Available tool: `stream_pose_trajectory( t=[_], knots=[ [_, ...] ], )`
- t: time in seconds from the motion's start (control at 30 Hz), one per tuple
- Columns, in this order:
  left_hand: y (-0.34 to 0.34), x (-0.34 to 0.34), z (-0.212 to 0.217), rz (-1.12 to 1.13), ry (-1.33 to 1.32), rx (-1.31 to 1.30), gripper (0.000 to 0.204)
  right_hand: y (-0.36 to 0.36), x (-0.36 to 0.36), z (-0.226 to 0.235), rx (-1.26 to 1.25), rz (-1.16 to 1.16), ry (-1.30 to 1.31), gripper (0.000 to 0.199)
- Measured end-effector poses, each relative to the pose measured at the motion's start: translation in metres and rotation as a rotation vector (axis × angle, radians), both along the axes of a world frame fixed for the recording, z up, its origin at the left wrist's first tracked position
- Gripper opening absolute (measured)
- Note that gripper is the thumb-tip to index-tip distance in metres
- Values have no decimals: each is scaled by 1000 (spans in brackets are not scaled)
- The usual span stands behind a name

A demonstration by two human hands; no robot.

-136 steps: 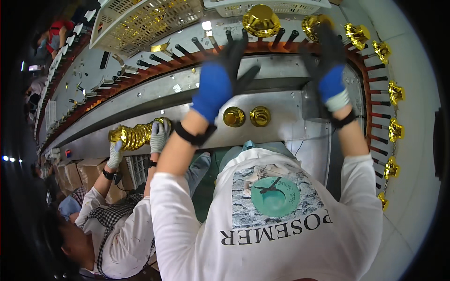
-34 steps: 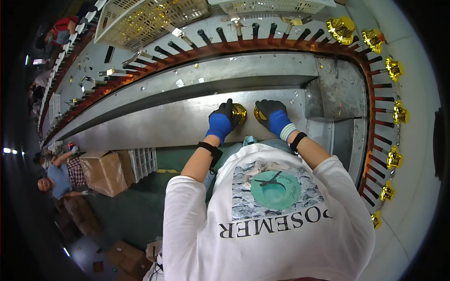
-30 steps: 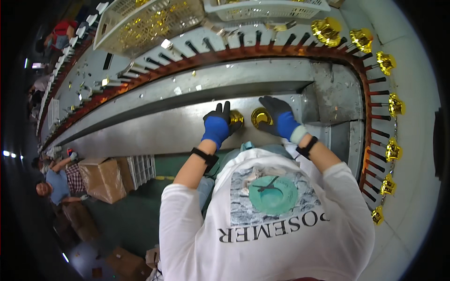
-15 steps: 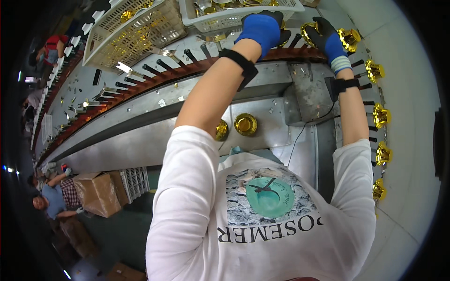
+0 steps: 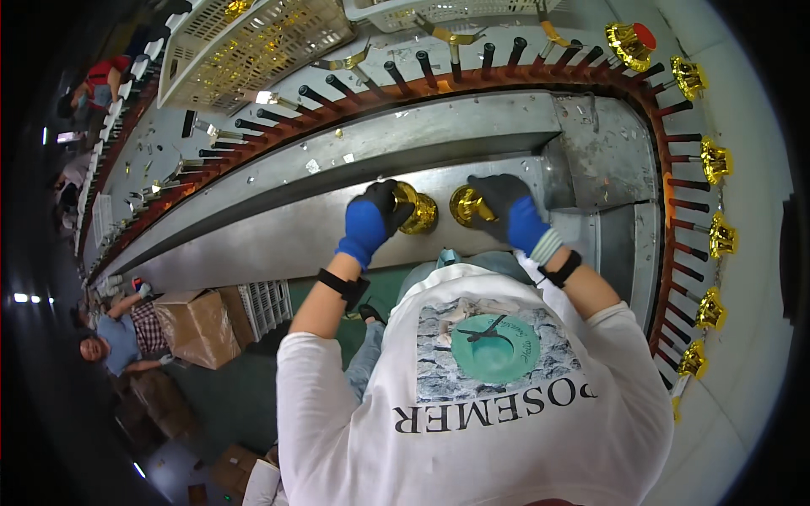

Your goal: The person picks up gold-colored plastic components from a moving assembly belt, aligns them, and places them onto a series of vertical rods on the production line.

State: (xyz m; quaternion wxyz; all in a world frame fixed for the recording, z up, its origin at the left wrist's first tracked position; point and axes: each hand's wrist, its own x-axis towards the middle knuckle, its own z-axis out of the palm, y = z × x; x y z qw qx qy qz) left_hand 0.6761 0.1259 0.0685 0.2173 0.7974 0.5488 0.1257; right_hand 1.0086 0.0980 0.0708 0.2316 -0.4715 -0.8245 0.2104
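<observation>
Two knobs point(image 5: 419, 211) point(image 5: 467, 205) side by side on the shelf point(image 5: 278, 236), pegged track point(image 5: 540, 76) behind, baskets point(image 5: 253, 42) probably beyond

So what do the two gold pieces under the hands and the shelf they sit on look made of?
Gold pieces: mirror-bright highlights suggest gold plating; whether metal or plastic underneath is unclear. Shelf: dull grey with soft streaky reflections, probably sheet metal.

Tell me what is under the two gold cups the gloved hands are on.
Both gold cups sit on a grey metal shelf. The left hand and right hand cover their outer sides, so the bases stay hidden.

left hand point(image 5: 371, 221), right hand point(image 5: 509, 216), gloved hands curled
</observation>
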Motion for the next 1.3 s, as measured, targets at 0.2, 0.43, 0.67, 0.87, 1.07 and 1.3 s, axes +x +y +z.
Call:
stream_pose_trajectory(
  t=[0.2, 0.43, 0.67, 0.87, 1.07, 1.3],
  knots=[
    [-17, 16, -41, -10, 243, -45, 65, 13, -42, -33, -198, 120, -374, 68],
    [22, 62, 79, -199, -2, 285, 76, 63, 95, 82, 379, -315, -94, 65],
    [168, 250, 206, -375, -309, 638, 74, 226, 287, 182, 638, -740, -289, 80],
    [207, 266, 167, -322, -29, 517, 61, 224, 213, 145, 356, -630, -239, 55],
    [88, 153, 202, -248, -409, 409, 46, 122, 164, 179, 586, -276, -129, 32],
    [-24, -6, 44, 73, -117, -23, 56, -6, -6, 58, 120, 72, 87, 55]
  ],
)
